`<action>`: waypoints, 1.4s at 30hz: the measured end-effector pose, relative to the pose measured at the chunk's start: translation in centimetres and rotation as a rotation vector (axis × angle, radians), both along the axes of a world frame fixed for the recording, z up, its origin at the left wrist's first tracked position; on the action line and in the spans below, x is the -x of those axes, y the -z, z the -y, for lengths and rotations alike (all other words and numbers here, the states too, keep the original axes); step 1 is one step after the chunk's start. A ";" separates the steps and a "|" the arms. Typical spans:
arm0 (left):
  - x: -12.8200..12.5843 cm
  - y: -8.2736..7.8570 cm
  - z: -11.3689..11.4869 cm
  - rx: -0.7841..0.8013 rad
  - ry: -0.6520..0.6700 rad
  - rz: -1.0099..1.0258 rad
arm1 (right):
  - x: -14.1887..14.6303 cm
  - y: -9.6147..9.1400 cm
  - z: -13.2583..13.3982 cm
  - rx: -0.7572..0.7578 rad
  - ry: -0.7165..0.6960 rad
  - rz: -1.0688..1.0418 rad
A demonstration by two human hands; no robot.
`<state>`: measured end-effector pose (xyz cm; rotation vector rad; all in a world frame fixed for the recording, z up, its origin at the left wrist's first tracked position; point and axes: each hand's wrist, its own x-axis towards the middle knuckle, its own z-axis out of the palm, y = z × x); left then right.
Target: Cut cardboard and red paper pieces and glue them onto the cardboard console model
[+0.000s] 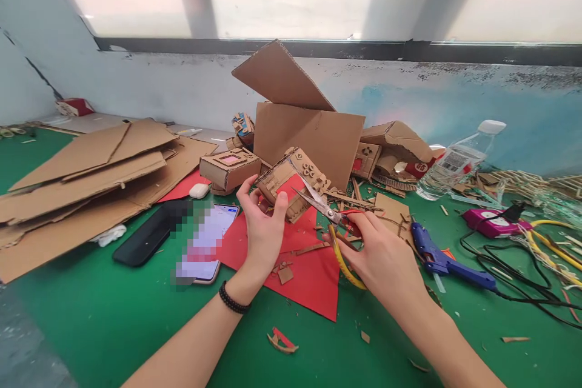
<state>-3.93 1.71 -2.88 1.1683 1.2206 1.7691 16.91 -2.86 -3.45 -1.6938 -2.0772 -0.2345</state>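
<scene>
My left hand (262, 224) grips a small cardboard model (291, 185) with a red panel and raised round pieces on its face. In my right hand (379, 248) is a pair of scissors (334, 216) with orange and yellow handles. Their blades are apart and reach over the model's face beside the red panel; whether they touch it I cannot tell. Below both hands lies a sheet of red paper (313, 291), with cardboard scraps (285, 274) on it. Just behind the model, to the left, sits a cardboard box (230, 168) with a pink window.
Flat cardboard sheets (91, 163) are stacked at left, near a black phone (145, 236) and a lit phone (207, 248). A blue glue gun (448, 260), a purple power strip (493, 222) with cables and a water bottle (454, 163) stand right. A large cardboard piece (304, 133) rises behind.
</scene>
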 end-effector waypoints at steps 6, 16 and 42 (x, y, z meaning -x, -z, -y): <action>0.1 0.1 -0.1 0.019 0.002 0.001 | 0.0 -0.4 0.3 -0.092 0.036 0.109; 0.3 0.2 -0.4 0.006 -0.037 0.032 | 0.2 -0.6 0.6 -0.106 0.031 0.133; 0.2 0.5 -0.3 0.013 0.007 0.007 | 0.2 -0.3 0.2 0.083 0.030 -0.040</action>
